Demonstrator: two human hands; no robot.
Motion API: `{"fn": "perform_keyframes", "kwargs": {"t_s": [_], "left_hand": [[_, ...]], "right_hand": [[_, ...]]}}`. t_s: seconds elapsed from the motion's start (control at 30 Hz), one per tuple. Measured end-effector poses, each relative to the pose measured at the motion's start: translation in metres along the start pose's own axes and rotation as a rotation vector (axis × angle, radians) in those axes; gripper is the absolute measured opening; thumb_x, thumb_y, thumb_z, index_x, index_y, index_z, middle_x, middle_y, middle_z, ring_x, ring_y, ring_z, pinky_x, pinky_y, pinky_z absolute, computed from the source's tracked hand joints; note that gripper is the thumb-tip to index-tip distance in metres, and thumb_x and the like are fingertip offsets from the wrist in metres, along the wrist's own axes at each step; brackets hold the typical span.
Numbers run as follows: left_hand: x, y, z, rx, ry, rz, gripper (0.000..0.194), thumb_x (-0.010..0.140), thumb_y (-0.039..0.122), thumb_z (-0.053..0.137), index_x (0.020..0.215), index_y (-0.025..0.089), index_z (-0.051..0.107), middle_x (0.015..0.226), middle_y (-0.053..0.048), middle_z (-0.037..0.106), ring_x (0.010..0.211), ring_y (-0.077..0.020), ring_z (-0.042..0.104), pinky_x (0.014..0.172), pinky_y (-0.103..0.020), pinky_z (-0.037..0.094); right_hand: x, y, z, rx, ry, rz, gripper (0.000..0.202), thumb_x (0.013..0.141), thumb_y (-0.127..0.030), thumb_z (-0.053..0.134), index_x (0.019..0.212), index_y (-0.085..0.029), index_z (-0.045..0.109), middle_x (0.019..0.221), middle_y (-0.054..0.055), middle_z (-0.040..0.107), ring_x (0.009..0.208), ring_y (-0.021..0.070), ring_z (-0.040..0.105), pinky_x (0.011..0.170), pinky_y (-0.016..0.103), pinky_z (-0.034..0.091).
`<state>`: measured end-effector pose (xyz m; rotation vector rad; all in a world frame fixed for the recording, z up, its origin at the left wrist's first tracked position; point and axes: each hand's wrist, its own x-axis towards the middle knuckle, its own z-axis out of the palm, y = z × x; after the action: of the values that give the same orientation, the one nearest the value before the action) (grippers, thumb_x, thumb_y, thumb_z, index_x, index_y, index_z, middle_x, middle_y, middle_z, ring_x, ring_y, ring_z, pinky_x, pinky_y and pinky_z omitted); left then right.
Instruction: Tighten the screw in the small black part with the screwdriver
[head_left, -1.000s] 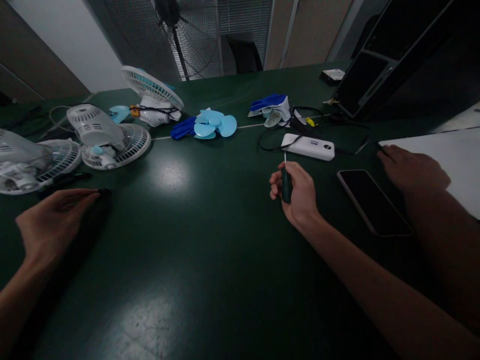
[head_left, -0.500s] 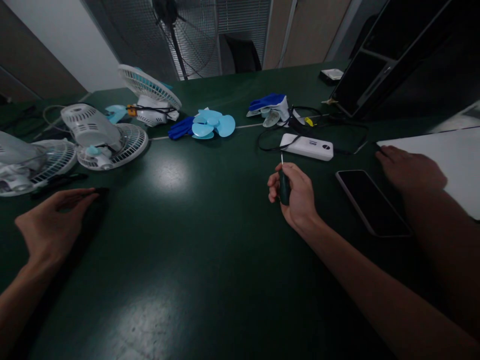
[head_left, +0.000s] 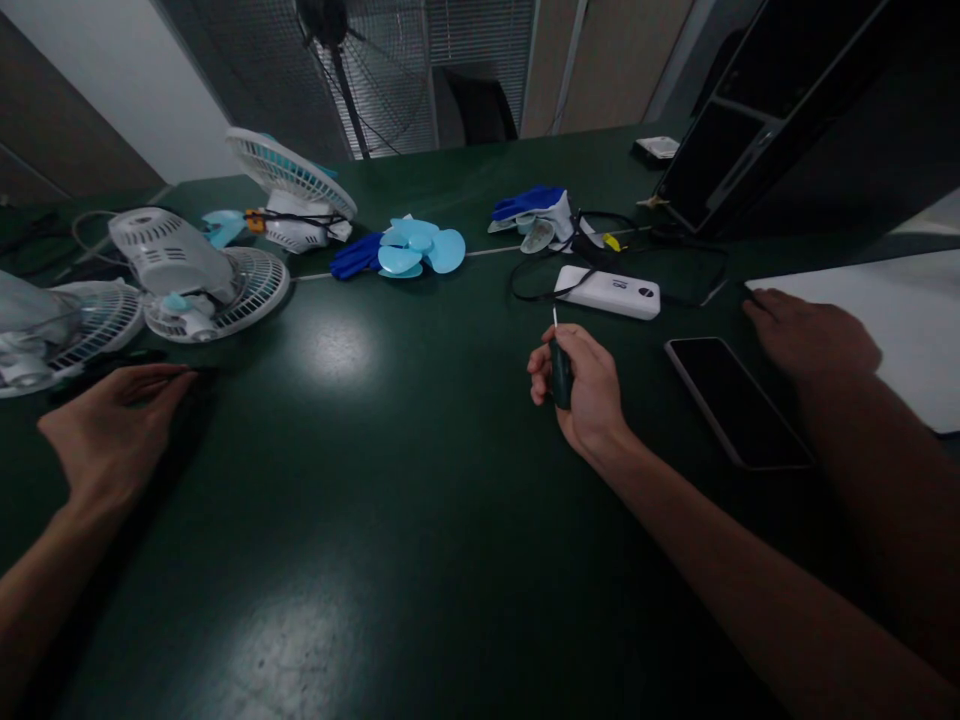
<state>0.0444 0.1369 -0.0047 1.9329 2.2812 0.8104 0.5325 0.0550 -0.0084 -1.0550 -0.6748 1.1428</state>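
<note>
My right hand (head_left: pixel 589 385) is closed around a screwdriver (head_left: pixel 561 375) with a dark handle, its thin shaft pointing away from me. Just beyond the tip lies a white oblong device (head_left: pixel 609 292) with a black cord. On the left, my left hand (head_left: pixel 124 425) is low over the table, thumb and fingertips pinched together. Whatever is between them is too small and dark to make out. Nearest to this hand are a dark tool-like object (head_left: pixel 105 368), partly hidden behind it, and a white fan (head_left: pixel 199 280) lying on its grille.
Another person's hand (head_left: pixel 814 335) rests by a white sheet (head_left: pixel 900 310), beside a phone (head_left: pixel 739 400). Along the back are a light-blue fan blade (head_left: pixel 420 247), blue-and-white gloves (head_left: pixel 532 212), another fan (head_left: pixel 292 185) and a black case (head_left: pixel 750 130). A further fan (head_left: pixel 71 320) sits far left.
The view has shifted slightly, so things sit a little further left. My left hand has moved slightly towards the fans, and the dark bit at its fingertips shows less. My right hand keeps the screwdriver.
</note>
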Motion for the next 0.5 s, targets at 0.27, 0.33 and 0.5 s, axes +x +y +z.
{"fn": "perform_keyframes", "kwargs": {"t_s": [0.27, 0.33, 0.5], "left_hand": [[0.012, 0.007, 0.007, -0.027, 0.005, -0.035, 0.047, 0.086, 0.049, 0.076, 0.120, 0.018, 0.075, 0.106, 0.000, 0.078, 0.098, -0.0205, 0.074, 0.100, -0.035, 0.055], [0.014, 0.005, 0.008, -0.053, 0.030, -0.050, 0.046, 0.084, 0.049, 0.078, 0.119, 0.018, 0.076, 0.107, -0.001, 0.078, 0.099, -0.0213, 0.074, 0.098, -0.035, 0.055], [0.014, 0.000, 0.005, -0.128, 0.007, -0.098, 0.056, 0.080, 0.053, 0.081, 0.124, 0.019, 0.075, 0.114, -0.001, 0.079, 0.103, -0.0223, 0.073, 0.090, -0.030, 0.057]], "right_hand": [[-0.001, 0.000, 0.000, -0.006, -0.006, -0.016, 0.023, 0.092, -0.044, 0.066, 0.096, -0.023, 0.059, 0.070, 0.000, 0.065, 0.049, 0.0118, 0.054, 0.042, 0.024, 0.043], [-0.001, 0.001, 0.000, -0.010, -0.008, -0.017, 0.023, 0.092, -0.045, 0.066, 0.096, -0.023, 0.059, 0.070, -0.001, 0.065, 0.049, 0.0115, 0.054, 0.042, 0.024, 0.042], [-0.001, 0.002, 0.000, -0.010, -0.014, -0.012, 0.022, 0.092, -0.045, 0.066, 0.096, -0.024, 0.059, 0.070, -0.001, 0.065, 0.049, 0.0114, 0.054, 0.043, 0.024, 0.042]]}}
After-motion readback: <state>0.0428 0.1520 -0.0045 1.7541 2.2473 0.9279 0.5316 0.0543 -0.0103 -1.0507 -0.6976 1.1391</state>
